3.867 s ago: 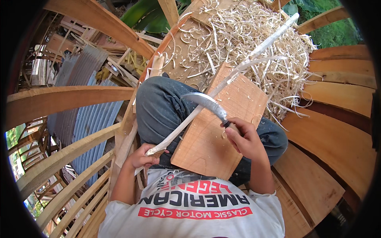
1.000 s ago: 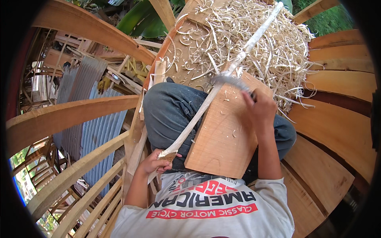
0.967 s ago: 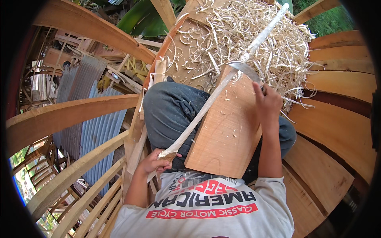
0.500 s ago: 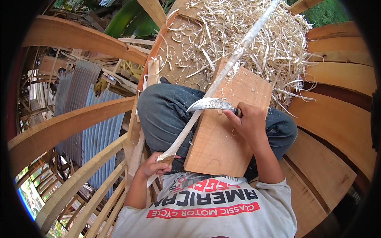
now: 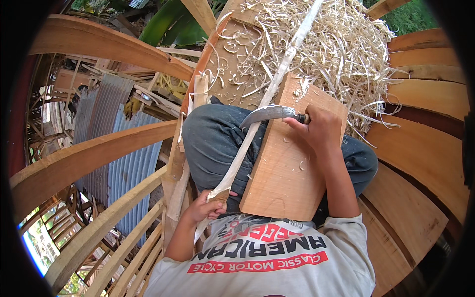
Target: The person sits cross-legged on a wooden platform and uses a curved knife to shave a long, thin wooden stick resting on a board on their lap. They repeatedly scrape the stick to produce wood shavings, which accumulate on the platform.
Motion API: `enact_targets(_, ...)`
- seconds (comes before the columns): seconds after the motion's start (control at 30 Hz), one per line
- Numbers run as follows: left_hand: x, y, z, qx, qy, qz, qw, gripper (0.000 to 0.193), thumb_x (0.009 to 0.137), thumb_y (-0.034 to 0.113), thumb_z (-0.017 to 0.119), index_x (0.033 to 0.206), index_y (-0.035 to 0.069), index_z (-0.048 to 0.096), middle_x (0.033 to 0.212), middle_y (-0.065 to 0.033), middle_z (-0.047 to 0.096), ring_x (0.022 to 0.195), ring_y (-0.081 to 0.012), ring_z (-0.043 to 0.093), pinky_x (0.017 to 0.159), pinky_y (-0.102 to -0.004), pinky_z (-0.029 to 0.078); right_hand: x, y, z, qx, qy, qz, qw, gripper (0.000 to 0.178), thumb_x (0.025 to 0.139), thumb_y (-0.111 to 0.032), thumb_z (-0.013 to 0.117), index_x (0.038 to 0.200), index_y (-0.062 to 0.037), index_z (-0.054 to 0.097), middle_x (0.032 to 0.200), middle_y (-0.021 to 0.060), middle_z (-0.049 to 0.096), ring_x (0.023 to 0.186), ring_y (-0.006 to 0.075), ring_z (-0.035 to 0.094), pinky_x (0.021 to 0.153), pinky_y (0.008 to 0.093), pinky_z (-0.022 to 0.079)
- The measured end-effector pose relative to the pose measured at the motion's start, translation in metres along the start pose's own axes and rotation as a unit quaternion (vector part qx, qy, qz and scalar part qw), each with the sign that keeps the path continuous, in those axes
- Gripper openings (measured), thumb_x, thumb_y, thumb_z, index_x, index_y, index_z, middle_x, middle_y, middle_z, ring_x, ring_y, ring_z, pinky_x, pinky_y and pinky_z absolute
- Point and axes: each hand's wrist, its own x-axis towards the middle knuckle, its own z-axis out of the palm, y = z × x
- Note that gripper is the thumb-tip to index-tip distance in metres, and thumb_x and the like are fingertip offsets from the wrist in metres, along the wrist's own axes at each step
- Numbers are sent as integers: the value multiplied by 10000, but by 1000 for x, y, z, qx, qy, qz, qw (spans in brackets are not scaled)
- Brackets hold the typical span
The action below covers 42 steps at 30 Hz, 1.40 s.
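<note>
A long pale stick (image 5: 242,153), stripped of its bark, runs slantwise from my lap up over the far shavings. My left hand (image 5: 202,207) is closed round its near end, beside a brown unpeeled patch. In my right hand (image 5: 319,126) is the short dark handle of a curved knife (image 5: 269,115). Its blade points left and lies across the stick, over my left knee. Beneath the knife and my right wrist, a thick wooden board (image 5: 292,168) rests slanted on my lap, and the stick passes along its left edge.
A big heap of curled wood shavings (image 5: 336,64) covers the surface beyond my knees. Curved planks (image 5: 420,148) rise on the right. On the left stand bent wooden ribs (image 5: 104,146), with corrugated metal sheets (image 5: 128,163) lower down behind them.
The knife has moved up the stick, farther from my left hand, and its blade has tilted. My left hand keeps its hold. The whole view has shifted slightly.
</note>
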Motion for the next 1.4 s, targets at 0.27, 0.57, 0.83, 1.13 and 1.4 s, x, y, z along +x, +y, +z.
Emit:
enact_targets(0.27,2,-1,2,-20,-14,20,999,517,855,175,571,1278,-77,412,626,-29,422,458,-39,336,393,-193,241,26,8,5,-23,43,-14,999,667,690,-699,650,530,-72,491,421,53,457,369,214,483,401,327,398)
enact_targets(0.57,5,-10,-6,-54,-44,42,997,502,877,115,512,1336,-53,402,656,-18,433,474,-26,328,412,-181,257,61,25,16,-17,29,92,995,722,737,-736,575,543,-41,540,507,119,546,455,267,556,478,393,443)
enact_targets(0.83,4,-16,-17,-37,-44,26,998,595,828,184,597,1312,-100,398,642,-60,438,464,-50,320,397,-198,247,79,107,-13,127,72,327,934,734,837,-662,530,571,19,592,491,107,506,437,210,435,454,373,343)
enact_targets(1.13,4,-9,-15,-15,-33,5,999,509,866,136,547,1314,-70,421,636,-21,431,474,-40,340,416,-184,252,-15,-12,-21,132,-98,54,985,579,721,-572,713,570,-31,573,470,116,503,424,283,529,448,371,413)
enact_targets(1.4,5,-16,22,35,83,66,994,363,922,89,474,1254,-54,433,637,7,407,493,-38,324,427,-198,264,33,-13,5,39,-78,6,996,687,657,-723,653,552,-50,563,472,88,533,435,250,565,452,347,445)
